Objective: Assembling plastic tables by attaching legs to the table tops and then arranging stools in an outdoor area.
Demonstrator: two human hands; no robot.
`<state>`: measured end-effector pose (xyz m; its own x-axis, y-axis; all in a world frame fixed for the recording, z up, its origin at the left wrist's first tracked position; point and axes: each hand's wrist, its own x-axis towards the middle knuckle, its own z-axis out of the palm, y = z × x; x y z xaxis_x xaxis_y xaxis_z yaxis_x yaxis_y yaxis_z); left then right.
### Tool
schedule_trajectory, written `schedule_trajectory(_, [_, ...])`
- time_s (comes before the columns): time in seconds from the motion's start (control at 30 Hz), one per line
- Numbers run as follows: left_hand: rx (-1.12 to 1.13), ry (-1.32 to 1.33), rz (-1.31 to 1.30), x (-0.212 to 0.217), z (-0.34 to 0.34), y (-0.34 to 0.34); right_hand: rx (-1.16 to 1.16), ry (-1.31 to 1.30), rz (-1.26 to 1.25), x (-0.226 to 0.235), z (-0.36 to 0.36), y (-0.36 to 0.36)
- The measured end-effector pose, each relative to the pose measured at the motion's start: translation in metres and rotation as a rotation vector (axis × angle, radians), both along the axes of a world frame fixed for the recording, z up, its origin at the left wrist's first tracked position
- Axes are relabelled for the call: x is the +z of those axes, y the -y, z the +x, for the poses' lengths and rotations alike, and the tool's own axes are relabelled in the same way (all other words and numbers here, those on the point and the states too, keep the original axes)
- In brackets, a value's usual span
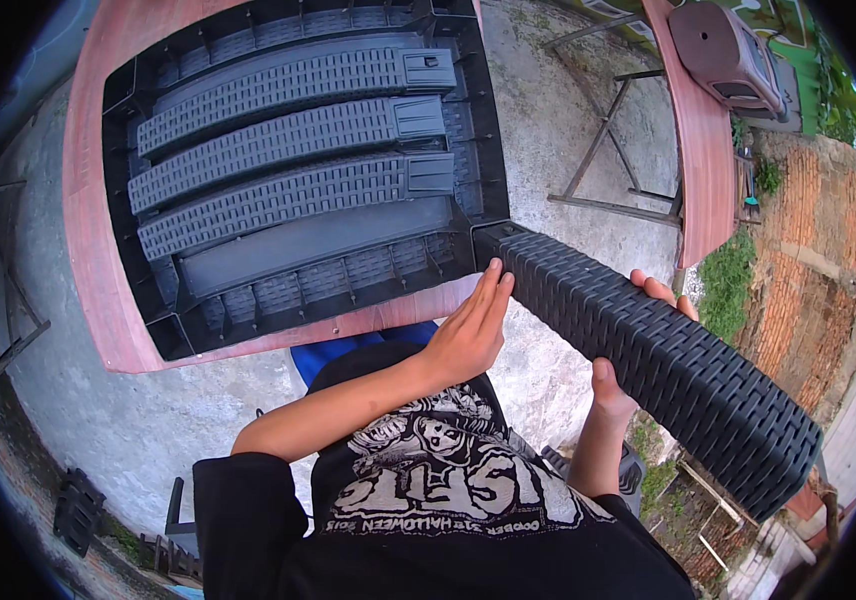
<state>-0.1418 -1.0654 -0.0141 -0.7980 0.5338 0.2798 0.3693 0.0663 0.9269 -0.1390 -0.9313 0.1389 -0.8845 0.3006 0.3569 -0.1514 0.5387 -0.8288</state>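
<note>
A long black plastic furniture piece with a woven rattan pattern (668,370) slants down to the right, held out beyond the table. My right hand (620,385) is closed around its middle, thumb on the near side and fingertips showing over the far side. My left hand (470,325) lies with fingers stretched along the piece's upper end, touching it without gripping. That end meets or nearly meets the corner of a black ribbed plastic panel (313,215). Inside the panel's raised rim lie three grey woven-pattern slats (263,145), side by side.
The panel rests on a reddish table (86,230). At the far right stands another reddish table (705,180) on metal legs, with a brown plastic stool (723,50) lying on it. Concrete floor (588,130) spreads between them. Black plastic pieces (78,510) lie at the lower left.
</note>
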Motion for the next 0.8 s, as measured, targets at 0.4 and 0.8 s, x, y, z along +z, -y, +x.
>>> schedule_trajectory(0.4, [-0.004, -0.008, -0.038, 0.003, 0.003, 0.005, -0.01, 0.007, -0.095, 0.004, -0.002, 0.001])
schedule_trajectory(0.8, [-0.029, -0.001, -0.064, -0.004, 0.003, 0.005, -0.071, -0.058, -0.352, -0.007, -0.001, -0.021])
